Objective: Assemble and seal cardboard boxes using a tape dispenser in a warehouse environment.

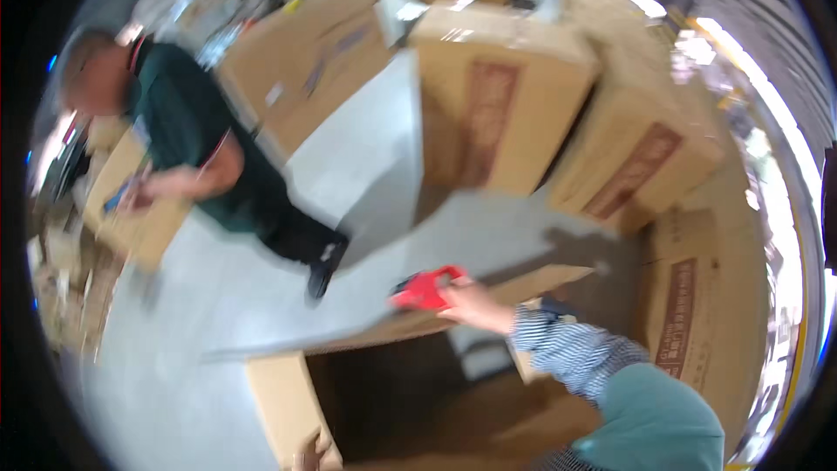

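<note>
My right hand (473,303) reaches out over the far side of an open cardboard box (279,388), its fingers closed round a red tape dispenser (424,290). Motion blurs the dispenser, and its dark end points left. The box is tall and brown, with its flaps standing up and a dark inside. At the lower edge of the picture, my left hand (312,452) shows only in part, with its fingers bent over the near left edge of the box. A striped sleeve covers my right forearm.
A person in dark clothes (209,139) stands at the left, holding a small blue thing. Large cardboard cartons (501,105) with dark red printed panels stand at the back and right. Another brown carton (305,61) stands behind the person. Grey floor (375,166) lies between them.
</note>
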Demonstrator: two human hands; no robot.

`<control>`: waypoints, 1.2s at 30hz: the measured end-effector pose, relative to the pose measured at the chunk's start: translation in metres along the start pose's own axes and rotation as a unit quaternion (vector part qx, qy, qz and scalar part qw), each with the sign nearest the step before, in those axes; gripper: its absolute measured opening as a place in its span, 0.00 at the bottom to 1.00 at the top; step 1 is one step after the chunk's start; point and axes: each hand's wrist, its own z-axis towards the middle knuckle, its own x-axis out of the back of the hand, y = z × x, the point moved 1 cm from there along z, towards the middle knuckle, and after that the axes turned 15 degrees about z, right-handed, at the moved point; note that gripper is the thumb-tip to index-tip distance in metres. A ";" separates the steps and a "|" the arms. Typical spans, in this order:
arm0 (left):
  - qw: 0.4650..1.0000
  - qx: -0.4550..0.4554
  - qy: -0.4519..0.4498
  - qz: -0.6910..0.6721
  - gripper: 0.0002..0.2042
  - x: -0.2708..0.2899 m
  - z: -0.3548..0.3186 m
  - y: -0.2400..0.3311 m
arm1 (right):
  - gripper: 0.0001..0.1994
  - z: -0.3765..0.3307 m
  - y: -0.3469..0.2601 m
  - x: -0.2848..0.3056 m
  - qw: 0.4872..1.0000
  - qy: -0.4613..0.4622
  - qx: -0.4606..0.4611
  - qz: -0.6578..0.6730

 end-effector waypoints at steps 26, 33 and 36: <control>0.860 -0.400 0.104 0.299 0.25 -0.114 0.152 0.196 | 0.31 -0.126 -0.009 -0.210 0.857 -0.005 -0.194 0.477; 0.899 -0.138 -0.250 -0.333 0.19 -0.107 0.178 0.223 | 0.24 -0.113 0.002 -0.268 0.682 0.094 -0.262 0.676; 0.831 -0.108 -0.428 -0.340 0.25 -0.098 0.202 0.259 | 0.27 -0.112 -0.003 -0.256 0.681 0.093 -0.262 0.678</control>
